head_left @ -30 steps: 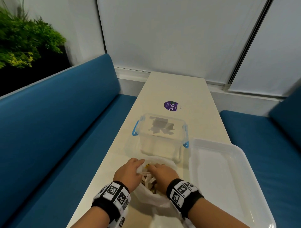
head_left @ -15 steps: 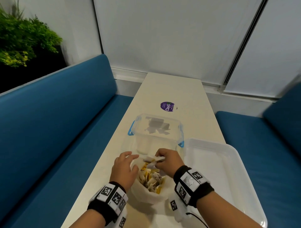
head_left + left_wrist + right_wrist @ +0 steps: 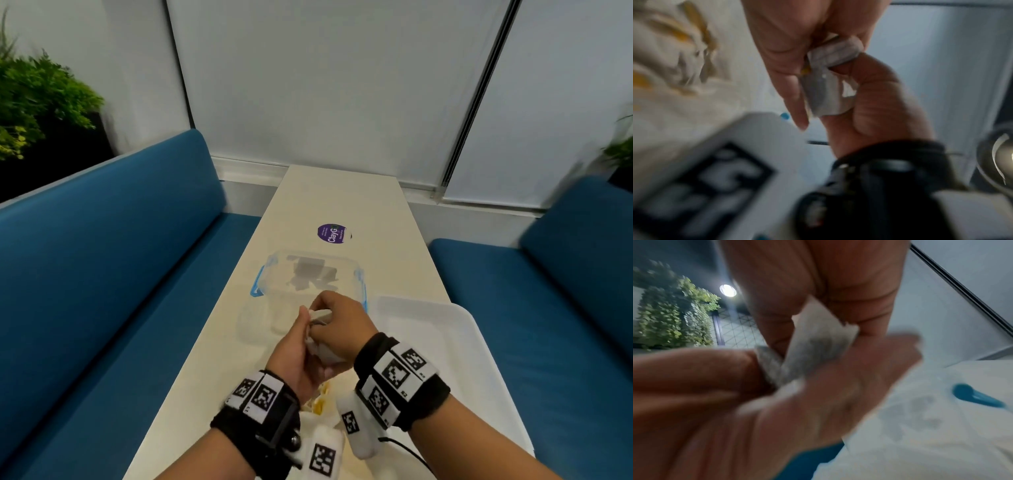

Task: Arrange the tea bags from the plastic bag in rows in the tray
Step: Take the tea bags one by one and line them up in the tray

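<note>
From the head view, the left hand (image 3: 297,356) and right hand (image 3: 339,323) are seen pressed together above the plastic bag (image 3: 320,402) at the counter's (image 3: 342,202) near end, tea bags (image 3: 320,317) pinched between them; the white tray (image 3: 455,329) lies along the near right edge, a clear container (image 3: 274,274) just beyond the hands. In the left wrist view, tea bags (image 3: 828,91) are gripped by curled fingers of both hands. In the right wrist view, blurred tea bags (image 3: 818,344) are pinched by both hands.
</note>
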### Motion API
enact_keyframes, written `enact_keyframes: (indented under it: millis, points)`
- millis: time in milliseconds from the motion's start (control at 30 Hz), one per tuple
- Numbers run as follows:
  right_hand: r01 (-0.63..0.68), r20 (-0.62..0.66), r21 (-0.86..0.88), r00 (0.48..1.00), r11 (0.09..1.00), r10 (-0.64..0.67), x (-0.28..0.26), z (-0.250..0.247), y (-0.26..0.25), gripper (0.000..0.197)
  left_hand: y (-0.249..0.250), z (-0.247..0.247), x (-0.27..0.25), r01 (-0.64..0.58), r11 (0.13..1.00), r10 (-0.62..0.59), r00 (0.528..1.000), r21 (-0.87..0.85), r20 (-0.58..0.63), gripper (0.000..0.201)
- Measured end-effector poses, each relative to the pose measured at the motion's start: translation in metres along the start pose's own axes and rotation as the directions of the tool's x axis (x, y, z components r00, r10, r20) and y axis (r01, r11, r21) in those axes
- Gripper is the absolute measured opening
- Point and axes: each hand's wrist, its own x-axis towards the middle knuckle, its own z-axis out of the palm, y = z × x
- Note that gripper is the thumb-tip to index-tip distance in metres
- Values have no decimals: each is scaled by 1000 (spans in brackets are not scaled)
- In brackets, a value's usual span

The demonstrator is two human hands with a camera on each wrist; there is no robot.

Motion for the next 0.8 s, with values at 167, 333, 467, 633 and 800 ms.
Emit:
enact_keyframes:
  millis: [167,333,467,633,800]
  points:
    - [-38,22,53,999,998,37,-10,13,11,37,-9,1,6,21,991,-21,1000,-129,7,26]
    - [-15,10,374,1000,927,12,-23,1,17,45,-8,-3,6,27,980,-15,998,-197,65,23]
    - [69,-296,435,953,898,70,-31,-24,34,36,-1,-6,10,104,973,-74,987,-205,145,27]
    - [13,-315,389,942,921,120,-43,-49,52,28,-3,0,12,194,967,-141,947,-166,289,44]
    - [-12,-210,283,975,959,74,-42,-55,65,22,-18,14,24,253,951,-196,938,-180,287,49]
